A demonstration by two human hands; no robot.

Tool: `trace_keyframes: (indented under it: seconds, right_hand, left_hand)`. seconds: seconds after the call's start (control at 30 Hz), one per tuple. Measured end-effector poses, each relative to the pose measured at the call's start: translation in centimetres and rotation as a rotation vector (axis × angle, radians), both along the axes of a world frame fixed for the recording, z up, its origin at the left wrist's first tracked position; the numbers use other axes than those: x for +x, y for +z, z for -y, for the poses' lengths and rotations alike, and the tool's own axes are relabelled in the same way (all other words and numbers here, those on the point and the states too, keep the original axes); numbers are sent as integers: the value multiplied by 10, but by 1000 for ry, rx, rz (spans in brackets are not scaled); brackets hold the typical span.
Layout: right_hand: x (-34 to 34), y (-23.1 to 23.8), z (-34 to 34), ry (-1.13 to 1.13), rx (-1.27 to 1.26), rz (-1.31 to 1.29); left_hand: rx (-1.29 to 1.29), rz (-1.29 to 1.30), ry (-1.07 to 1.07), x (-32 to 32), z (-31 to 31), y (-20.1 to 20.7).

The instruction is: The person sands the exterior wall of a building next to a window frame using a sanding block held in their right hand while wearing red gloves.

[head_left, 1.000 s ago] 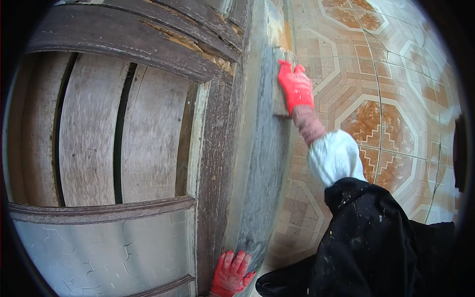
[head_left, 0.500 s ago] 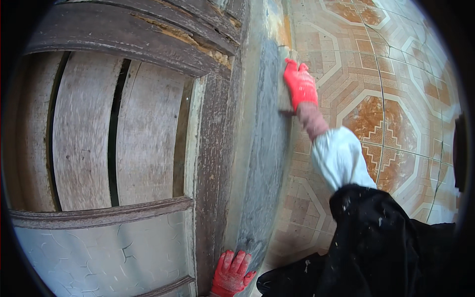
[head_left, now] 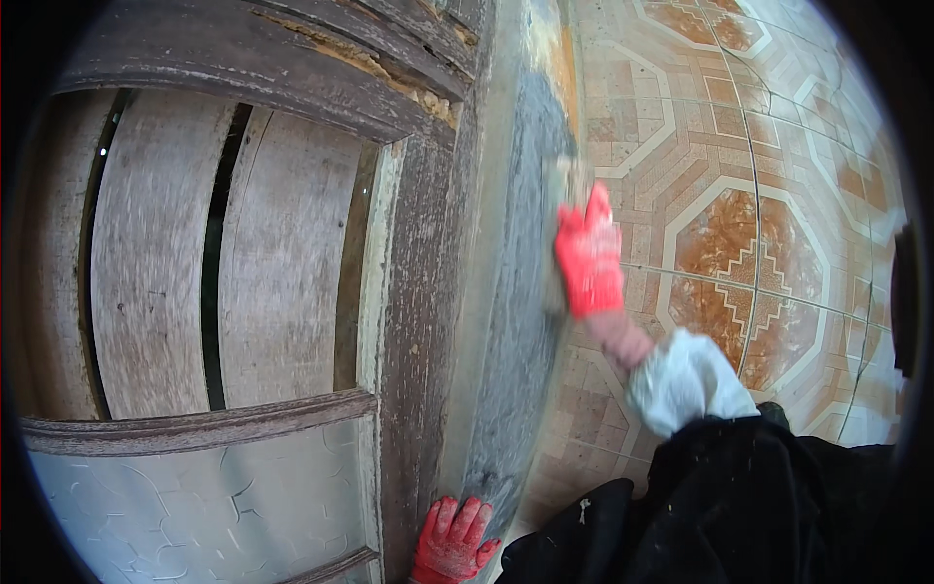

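Observation:
A long grey strip of smooth coating [head_left: 516, 282] runs along a narrow surface beside the worn wooden frame [head_left: 413, 282]. Along the strip's right edge lies a pale, flat, long block [head_left: 567, 175], blurred by motion. My right hand [head_left: 590, 258], in a red dusty glove, is closed on it from the floor side, and its far end sticks out past my fingers. What the block's other face looks like is hidden. At the strip's near end my left hand [head_left: 453, 541], also red-gloved, lies flat with fingers spread, holding nothing.
At left, a panel with weathered boards [head_left: 156, 263] and gaps between them sits above a patterned glass pane [head_left: 214, 496]. The upper crossbar [head_left: 243, 68] has splintered cracks. Patterned floor tiles [head_left: 720, 243] spread out at right. Dark clothing [head_left: 720, 506] fills the lower right.
My right hand has slid the pale block along the strip's edge, back toward me. The left hand stays at nearly the same spot.

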State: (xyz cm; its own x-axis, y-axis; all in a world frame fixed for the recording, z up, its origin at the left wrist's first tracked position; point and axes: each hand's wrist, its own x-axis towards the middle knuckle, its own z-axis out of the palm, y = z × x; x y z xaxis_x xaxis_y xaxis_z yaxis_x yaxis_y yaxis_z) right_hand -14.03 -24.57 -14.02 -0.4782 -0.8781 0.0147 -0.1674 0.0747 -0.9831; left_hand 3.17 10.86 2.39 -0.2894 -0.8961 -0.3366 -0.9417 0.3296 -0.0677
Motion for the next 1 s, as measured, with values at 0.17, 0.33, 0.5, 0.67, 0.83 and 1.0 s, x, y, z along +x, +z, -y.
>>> trace_keyframes:
  seconds: [0.17, 0.33, 0.5, 0.67, 0.83, 1.0]
  right_hand:
    - [-21, -43, 113, 66, 216, 50]
    - [24, -42, -45, 16, -9, 4]
    - [44, -27, -135, 357, -78, 88]
    - [5, -25, -41, 151, -59, -87]
    - [-29, -19, 120, 114, 294, 216]
    - [15, 24, -3, 77, 18, 230]
  left_hand:
    - [6, 2, 6, 0, 2, 2]
    - [-11, 48, -19, -1, 6, 4]
    - [-31, 86, 13, 3, -3, 5]
    - [-26, -18, 3, 0, -3, 4]
    - [-18, 22, -19, 5, 6, 0]
    - [-49, 65, -32, 6, 2, 5]
